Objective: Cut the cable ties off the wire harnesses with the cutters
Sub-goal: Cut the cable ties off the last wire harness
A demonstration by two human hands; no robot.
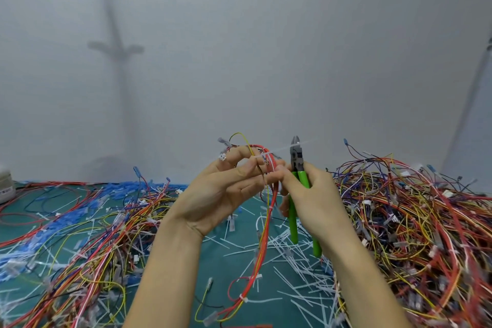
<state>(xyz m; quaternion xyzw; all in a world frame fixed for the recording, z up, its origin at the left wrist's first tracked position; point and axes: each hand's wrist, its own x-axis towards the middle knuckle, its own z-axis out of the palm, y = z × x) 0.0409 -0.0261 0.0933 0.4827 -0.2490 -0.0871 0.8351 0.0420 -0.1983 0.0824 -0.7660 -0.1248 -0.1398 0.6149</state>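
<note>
Gripping the green cutters [296,160] upright, the right hand [314,194] faces the left hand [226,189], whose fingers [255,168] pinch a wire harness [269,210]; its cable tie [279,150] crosses the blades. Harness heaps [412,208] flank the cutters, cut ties [292,261] beneath.

A plain pale grey wall [266,34] fills the upper part of the view and meets the work surface at its far edge. A blurred grey shadow [117,48], shaped like an upright pole with a crossbar, falls on the wall at left. A pale slanted pole [471,93] runs along the right edge. A green mat [221,269] covers the table. Lighting is even and diffuse.
</note>
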